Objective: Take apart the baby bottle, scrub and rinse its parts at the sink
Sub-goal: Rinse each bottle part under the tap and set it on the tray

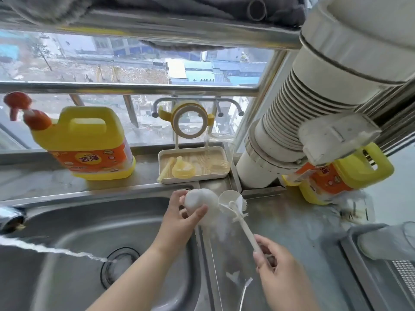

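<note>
Head view, me watching from afar — both hands work a foamy bottle part at the sink's right rim.

My left hand curls its fingers and thumb round the foam-covered bottle part; what part it is, the suds hide. My right hand pinches the brush handle, and the bottle brush runs its long axis from five o'clock up to eleven o'clock, head against the part. Water streams from the tap at nine o'clock toward the drain of the sink. At twelve o'clock stands a drying tray with yellow pieces — a yellow detergent jug at ten, a big white pipe at two.
</note>
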`<action>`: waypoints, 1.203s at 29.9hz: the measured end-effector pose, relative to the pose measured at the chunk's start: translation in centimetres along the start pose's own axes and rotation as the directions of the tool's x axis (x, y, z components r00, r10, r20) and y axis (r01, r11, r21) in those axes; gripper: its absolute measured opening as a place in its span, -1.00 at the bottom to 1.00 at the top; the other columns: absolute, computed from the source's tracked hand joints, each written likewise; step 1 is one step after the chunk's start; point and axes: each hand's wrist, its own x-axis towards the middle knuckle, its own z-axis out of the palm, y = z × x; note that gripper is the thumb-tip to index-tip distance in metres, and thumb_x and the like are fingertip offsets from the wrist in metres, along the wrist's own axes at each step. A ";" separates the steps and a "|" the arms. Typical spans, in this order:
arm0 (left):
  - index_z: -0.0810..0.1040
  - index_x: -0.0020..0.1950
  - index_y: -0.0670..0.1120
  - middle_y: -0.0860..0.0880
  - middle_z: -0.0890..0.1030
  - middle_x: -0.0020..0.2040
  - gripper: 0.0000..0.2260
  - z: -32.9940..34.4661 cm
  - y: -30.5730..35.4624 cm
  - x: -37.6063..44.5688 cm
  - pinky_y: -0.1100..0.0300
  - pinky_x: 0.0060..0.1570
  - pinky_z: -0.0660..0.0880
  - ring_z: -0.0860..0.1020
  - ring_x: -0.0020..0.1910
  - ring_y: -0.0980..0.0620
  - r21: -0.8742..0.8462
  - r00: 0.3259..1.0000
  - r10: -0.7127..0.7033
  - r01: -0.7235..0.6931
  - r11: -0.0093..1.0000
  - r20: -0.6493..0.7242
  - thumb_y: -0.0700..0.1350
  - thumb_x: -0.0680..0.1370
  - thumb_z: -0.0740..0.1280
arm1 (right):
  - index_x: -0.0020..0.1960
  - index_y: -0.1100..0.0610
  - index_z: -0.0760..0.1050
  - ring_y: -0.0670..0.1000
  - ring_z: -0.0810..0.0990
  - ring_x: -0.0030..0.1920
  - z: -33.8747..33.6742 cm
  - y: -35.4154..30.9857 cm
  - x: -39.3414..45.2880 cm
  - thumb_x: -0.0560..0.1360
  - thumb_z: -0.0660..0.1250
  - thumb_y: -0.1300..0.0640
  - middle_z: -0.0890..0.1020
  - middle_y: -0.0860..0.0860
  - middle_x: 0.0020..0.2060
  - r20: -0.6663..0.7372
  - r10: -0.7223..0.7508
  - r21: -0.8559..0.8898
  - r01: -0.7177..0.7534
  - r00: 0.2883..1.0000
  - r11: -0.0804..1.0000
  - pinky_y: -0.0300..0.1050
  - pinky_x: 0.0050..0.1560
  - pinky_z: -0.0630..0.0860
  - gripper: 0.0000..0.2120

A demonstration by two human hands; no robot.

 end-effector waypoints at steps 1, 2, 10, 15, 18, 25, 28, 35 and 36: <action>0.38 0.13 0.05 -0.11 0.55 0.11 -0.51 -0.8 0.3 -0.6 0.24 -0.13 0.55 0.59 -0.05 0.01 -0.076 1.000 -0.017 0.017 0.997 -0.004 0.01 0.28 0.49 | 0.11 -0.12 0.55 -0.28 0.50 -0.04 0.2 -0.5 -0.1 0.47 0.33 0.27 0.60 -0.16 -0.15 0.024 -0.023 -0.008 0.023 0.999 1.000 -0.53 -0.16 0.40 -0.66; 0.37 0.15 0.02 -0.14 0.55 0.09 -0.48 -1.6 0.6 -1.3 0.30 -0.20 0.53 0.58 -0.08 0.02 -0.118 1.000 -0.026 0.025 0.993 -0.006 -0.01 0.27 0.48 | 0.11 -0.15 0.53 -0.29 0.50 -0.04 0.5 -1.0 -0.3 0.47 0.33 0.27 0.59 -0.17 -0.15 0.051 -0.052 -0.017 0.053 0.997 0.998 -0.52 -0.16 0.40 -0.64; 0.40 0.19 0.02 -0.16 0.55 0.09 -0.26 -11.6 0.7 -6.1 0.19 -0.20 0.54 0.60 -0.09 -0.01 -0.123 0.981 -0.188 0.182 0.976 -0.042 -0.01 0.05 0.55 | 0.09 -0.18 0.46 -0.29 0.49 -0.10 5.6 -6.2 -1.5 0.49 0.29 0.26 0.53 -0.18 -0.06 0.310 -0.230 -0.109 0.275 0.923 0.955 -0.48 -0.08 0.35 -0.65; 0.51 0.19 -0.13 -0.20 0.64 0.03 -0.30 -17.5 0.3 -9.5 0.07 -0.12 0.55 0.64 -0.08 -0.09 -0.234 0.966 -0.250 0.228 0.945 -0.069 -0.10 0.07 0.59 | -0.15 -0.30 0.41 -0.26 0.51 -0.20 10.0 -9.8 -3.5 0.50 0.29 0.14 0.56 -0.35 -0.19 0.371 -0.232 -0.080 0.280 0.899 0.957 -0.34 -0.18 0.42 -0.70; 0.50 0.21 -0.15 -0.21 0.64 0.01 -0.26 -19.9 0.2 -10.8 0.14 -0.25 0.57 0.64 -0.11 -0.09 -0.290 0.964 -0.252 0.220 0.931 -0.078 -0.16 0.04 0.59 | -0.17 -0.27 0.42 -0.23 0.51 -0.24 11.8 -11.4 -4.8 0.53 0.27 0.06 0.53 -0.41 -0.27 0.402 -0.229 -0.075 0.281 0.887 0.957 -0.34 -0.19 0.42 -0.79; 0.57 0.14 -0.16 -0.19 0.65 -0.03 -0.29 -23.3 0.5 -11.9 0.09 -0.32 0.56 0.63 -0.17 -0.08 -0.367 0.973 -0.201 0.148 0.918 -0.110 0.01 0.05 0.65 | -0.17 -0.35 0.38 -0.19 0.54 -0.21 13.0 -13.8 -6.4 0.54 0.26 0.09 0.60 -0.16 -0.28 0.455 -0.184 -0.104 0.257 0.872 0.961 -0.36 -0.18 0.43 -0.69; 0.59 0.05 -0.12 -0.15 0.64 -0.07 -0.60 -23.8 0.7 -12.1 0.15 -0.40 0.52 0.62 -0.26 0.01 -0.342 0.965 -0.203 0.136 0.930 -0.166 -0.08 0.27 0.53 | -0.18 -0.23 0.45 -0.28 0.51 -0.27 13.1 -14.1 -6.6 0.52 0.28 0.20 0.62 -0.17 -0.33 0.474 -0.184 -0.103 0.262 0.861 0.959 -0.42 -0.25 0.40 -0.70; 0.46 0.19 -0.14 -0.15 0.65 -0.19 -0.45 -24.3 0.4 -11.6 0.20 -0.17 0.49 0.59 -0.21 0.00 -0.207 0.982 -0.147 0.120 0.971 -0.119 -0.29 0.20 0.40 | 0.08 -0.23 0.55 -0.14 0.53 -0.17 15.1 -15.7 -7.3 0.55 0.22 -0.04 0.57 -0.11 -0.24 0.476 -0.285 -0.161 0.401 0.832 0.902 -0.24 -0.15 0.46 -0.81; 0.48 0.18 -0.18 -0.15 0.64 -0.17 -0.47 -24.4 0.4 -11.5 0.17 -0.15 0.48 0.57 -0.19 -0.02 -0.200 0.982 -0.144 0.117 0.973 -0.124 -0.32 0.21 0.36 | 0.12 -0.26 0.52 -0.12 0.53 -0.11 15.0 -16.0 -7.3 0.55 0.19 -0.09 0.57 -0.11 -0.19 0.504 -0.273 -0.231 0.432 0.819 0.872 -0.18 -0.10 0.47 -0.80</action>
